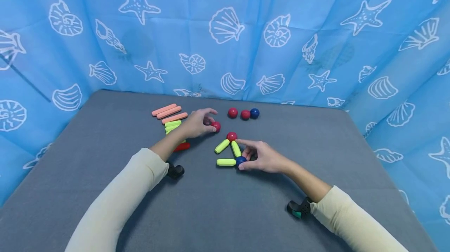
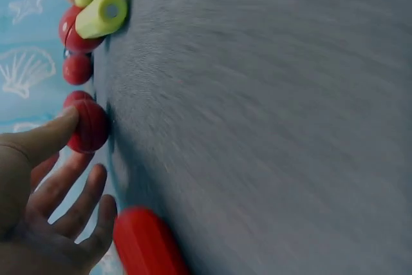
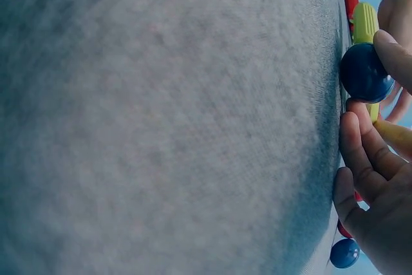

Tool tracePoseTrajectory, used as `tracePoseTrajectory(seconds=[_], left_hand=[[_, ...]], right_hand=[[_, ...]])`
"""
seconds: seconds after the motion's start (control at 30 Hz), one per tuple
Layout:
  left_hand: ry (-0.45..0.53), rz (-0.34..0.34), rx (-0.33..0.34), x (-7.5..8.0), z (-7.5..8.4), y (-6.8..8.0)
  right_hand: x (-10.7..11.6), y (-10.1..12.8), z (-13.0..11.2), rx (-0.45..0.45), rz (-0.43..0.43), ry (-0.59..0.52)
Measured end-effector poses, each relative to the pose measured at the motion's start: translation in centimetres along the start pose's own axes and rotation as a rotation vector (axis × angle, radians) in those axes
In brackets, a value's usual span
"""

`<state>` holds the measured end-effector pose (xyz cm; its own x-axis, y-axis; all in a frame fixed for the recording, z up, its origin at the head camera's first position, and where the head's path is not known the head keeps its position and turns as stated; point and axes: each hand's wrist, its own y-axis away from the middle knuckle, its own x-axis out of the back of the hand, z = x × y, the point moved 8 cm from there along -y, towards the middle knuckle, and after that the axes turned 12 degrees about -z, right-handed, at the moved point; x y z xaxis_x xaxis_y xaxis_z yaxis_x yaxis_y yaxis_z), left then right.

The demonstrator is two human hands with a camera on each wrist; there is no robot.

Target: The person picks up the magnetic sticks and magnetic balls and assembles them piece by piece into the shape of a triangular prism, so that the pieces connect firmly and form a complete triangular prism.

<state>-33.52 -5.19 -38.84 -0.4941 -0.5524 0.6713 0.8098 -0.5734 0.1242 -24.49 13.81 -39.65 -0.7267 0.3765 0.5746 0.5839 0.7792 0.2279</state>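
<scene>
We find the left hand (image 1: 197,124) pinching a glossy red ball (image 1: 216,126) between thumb and fingers, just to the left of a partly joined figure on the grey cloth-covered table (image 1: 218,213). The right hand (image 1: 264,157) grips a glossy dark blue ball (image 1: 241,161), its thumb on the near side; its index finger reaches to the upper joint. We note that a short yellow-green faceted rod (image 1: 236,149) links this blue ball to a second glossy red ball (image 1: 231,136). A second yellow-green rod (image 1: 222,146) slants down-left from that red ball; a third yellow-green rod (image 1: 226,162) extends left from the blue ball.

Beyond the figure we record two spare red balls (image 1: 233,113) and a spare blue ball (image 1: 254,113). By the left forearm lie three salmon rods (image 1: 169,112), several loose yellow-green rods (image 1: 173,123) and a red faceted rod (image 1: 182,147).
</scene>
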Motion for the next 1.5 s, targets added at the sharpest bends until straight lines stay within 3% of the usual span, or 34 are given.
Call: tracePoseTrajectory(seconds=[0.23, 0.53, 0.9, 1.07, 1.23, 1.5], left_hand=[[-0.055, -0.146, -0.083, -1.1, 0.7, 4.2], [-0.06, -0.225, -0.137, -2.8, 2.0, 7.5], [-0.006, -0.276, -0.165, -4.3, 2.5, 8.0], [0.026, -0.275, -0.187, -4.5, 2.4, 7.9], [-0.001, -0.255, -0.195, -4.5, 2.3, 7.8], [-0.001, -0.226, -0.216, -4.5, 2.1, 8.0]], right_hand=[[0.0, 0.1, -0.1, -0.001, 0.001, 0.008], [-0.1, 0.1, -0.1, -0.004, 0.0, -0.001], [-0.2, 0.1, 0.1, -0.004, 0.011, 0.013], [-0.2, 0.1, -0.1, 0.0, 0.009, 0.001], [-0.1, 0.2, -0.2, 0.003, 0.014, 0.002], [1.3, -0.6, -0.1, -0.029, 0.134, -0.037]])
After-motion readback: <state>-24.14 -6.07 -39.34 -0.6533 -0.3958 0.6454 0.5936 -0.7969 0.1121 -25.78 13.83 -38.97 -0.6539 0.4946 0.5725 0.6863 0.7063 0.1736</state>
